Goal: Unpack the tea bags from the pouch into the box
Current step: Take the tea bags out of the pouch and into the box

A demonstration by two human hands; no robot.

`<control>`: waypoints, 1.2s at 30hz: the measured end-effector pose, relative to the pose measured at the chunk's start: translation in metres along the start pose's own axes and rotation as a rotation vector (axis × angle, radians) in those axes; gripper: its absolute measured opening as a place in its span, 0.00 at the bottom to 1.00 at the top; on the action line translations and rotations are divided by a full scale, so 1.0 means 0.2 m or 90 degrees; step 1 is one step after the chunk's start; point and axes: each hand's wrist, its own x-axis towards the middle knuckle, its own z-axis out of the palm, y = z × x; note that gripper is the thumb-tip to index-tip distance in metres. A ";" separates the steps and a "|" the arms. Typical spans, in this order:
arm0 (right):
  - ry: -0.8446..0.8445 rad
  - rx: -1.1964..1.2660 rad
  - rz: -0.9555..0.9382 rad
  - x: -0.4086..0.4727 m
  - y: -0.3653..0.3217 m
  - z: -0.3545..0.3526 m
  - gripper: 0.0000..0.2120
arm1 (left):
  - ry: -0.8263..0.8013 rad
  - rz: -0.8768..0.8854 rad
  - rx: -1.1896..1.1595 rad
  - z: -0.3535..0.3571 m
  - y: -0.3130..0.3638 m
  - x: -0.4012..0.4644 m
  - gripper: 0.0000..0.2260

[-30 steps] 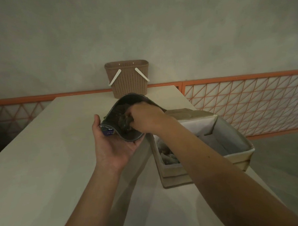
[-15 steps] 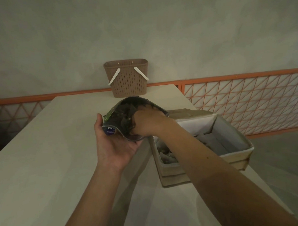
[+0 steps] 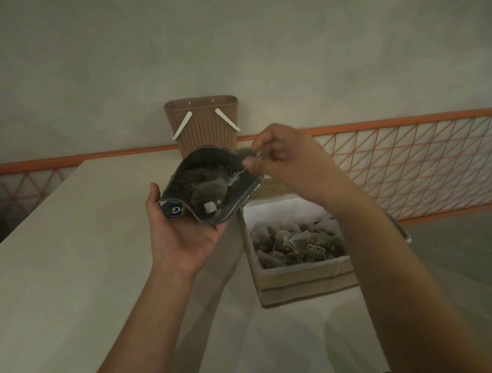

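The white table [image 3: 59,265] carries everything here, with a brown perforated basket [image 3: 205,126] standing at its far end, well beyond both hands. Below the right hand sits the open cardboard box [image 3: 305,279], already holding a heap of pyramid tea bags [image 3: 295,242]. The left hand [image 3: 182,240] cradles the dark foil pouch [image 3: 211,188] from beneath, fingers curled round its lower edge, mouth tipped toward the camera; more bags lie inside, one with its white tag showing. The right hand [image 3: 283,156] is just outside the pouch's mouth, its fingertips pinched narrow on a tea bag [image 3: 244,152] (blurred, so its shape is hard to read), with a string trailing back into the pouch.

This looks like the lift-out stage of one more transfer. The next move probably calls for clearing the string from the bags still inside, then carrying the pinched bag down over the box and releasing it there.
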 end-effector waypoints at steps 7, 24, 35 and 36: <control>0.109 0.249 -0.007 -0.05 0.03 -0.14 0.05 | -0.010 -0.008 0.001 0.00 -0.03 0.02 0.31; 0.016 0.194 0.207 -0.19 0.37 -0.11 0.08 | -0.009 -0.001 -0.013 0.01 -0.05 0.01 0.30; -0.055 -0.288 0.291 -0.21 0.56 -0.11 0.12 | -0.007 0.000 -0.020 0.02 -0.04 0.00 0.27; -0.030 -0.281 0.309 -0.21 0.55 -0.12 0.11 | -0.010 -0.003 -0.020 0.01 -0.04 0.00 0.27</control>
